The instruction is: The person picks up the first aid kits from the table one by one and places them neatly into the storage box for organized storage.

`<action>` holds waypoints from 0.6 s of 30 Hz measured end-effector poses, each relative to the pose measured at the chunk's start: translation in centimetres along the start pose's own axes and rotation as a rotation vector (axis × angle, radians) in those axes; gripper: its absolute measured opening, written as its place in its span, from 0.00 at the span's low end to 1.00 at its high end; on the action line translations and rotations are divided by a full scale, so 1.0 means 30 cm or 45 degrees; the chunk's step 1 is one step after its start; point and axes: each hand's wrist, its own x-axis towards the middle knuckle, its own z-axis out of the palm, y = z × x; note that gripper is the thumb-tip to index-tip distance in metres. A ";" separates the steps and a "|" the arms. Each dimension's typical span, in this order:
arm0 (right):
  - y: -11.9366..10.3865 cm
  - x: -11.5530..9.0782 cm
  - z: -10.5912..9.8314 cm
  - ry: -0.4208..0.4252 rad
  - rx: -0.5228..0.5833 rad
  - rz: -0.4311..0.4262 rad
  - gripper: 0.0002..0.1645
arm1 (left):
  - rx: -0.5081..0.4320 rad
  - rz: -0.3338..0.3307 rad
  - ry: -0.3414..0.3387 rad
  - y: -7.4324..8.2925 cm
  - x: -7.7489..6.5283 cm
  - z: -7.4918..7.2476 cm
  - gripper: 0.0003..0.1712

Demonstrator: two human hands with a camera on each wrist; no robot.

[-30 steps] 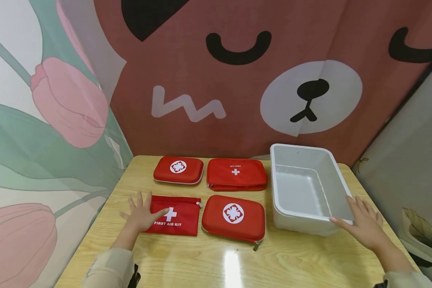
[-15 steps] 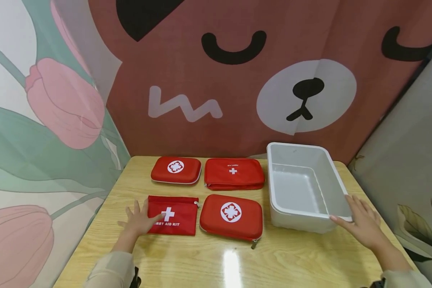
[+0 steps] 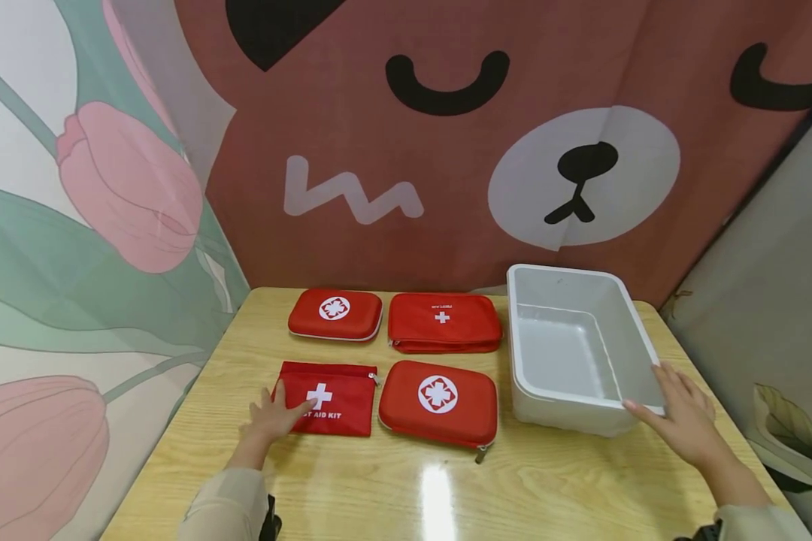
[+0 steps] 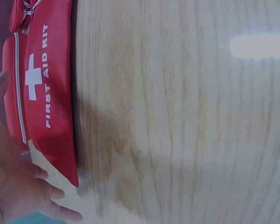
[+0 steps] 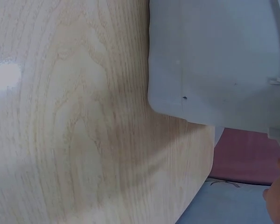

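Observation:
A flat red zip pouch (image 3: 341,406) with a white cross and "FIRST AID KIT" lettering lies at the front left. My left hand (image 3: 271,417) is at its left end, fingers spread, thumb reaching over its face. The left wrist view has the same hand (image 4: 18,186) beside the pouch (image 4: 51,74), its near end tilted. At the right stands a light grey plastic bin (image 3: 568,417), with nothing in it. My right hand (image 3: 686,421) is at the bin's front right corner, thumb along the front rim and fingers extended by the right rim.
Beside the pouch lies a red hard zip case (image 3: 406,406) with a white round emblem. Behind are a smaller red case (image 3: 311,319) and a red first aid bag (image 3: 416,323). A printed curtain (image 3: 352,248) hangs along the wooden table's (image 3: 352,496) back edge.
My left hand has shifted slightly right and closer in at the pouch's left end, its fingers less spread. My right hand stays at the bin's corner; the bin and cases have not moved.

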 end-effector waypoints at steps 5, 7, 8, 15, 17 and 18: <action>-0.001 -0.008 0.011 0.037 -0.006 -0.015 0.42 | -0.030 -0.009 -0.018 -0.009 0.000 0.006 0.57; -0.001 -0.009 0.016 0.051 -0.006 -0.021 0.41 | -0.033 -0.016 -0.021 -0.014 0.003 0.012 0.57; -0.001 -0.010 0.018 0.055 -0.007 -0.021 0.41 | -0.031 -0.023 -0.020 -0.017 0.006 0.016 0.57; 0.000 -0.020 0.034 0.087 0.014 0.010 0.41 | -0.029 -0.074 0.041 -0.024 0.015 0.032 0.54; -0.001 -0.021 0.038 0.107 0.027 0.015 0.41 | -0.014 -0.086 0.067 -0.024 0.016 0.034 0.53; -0.002 -0.021 0.041 0.117 0.037 0.016 0.41 | -0.006 -0.096 0.084 -0.025 0.015 0.035 0.52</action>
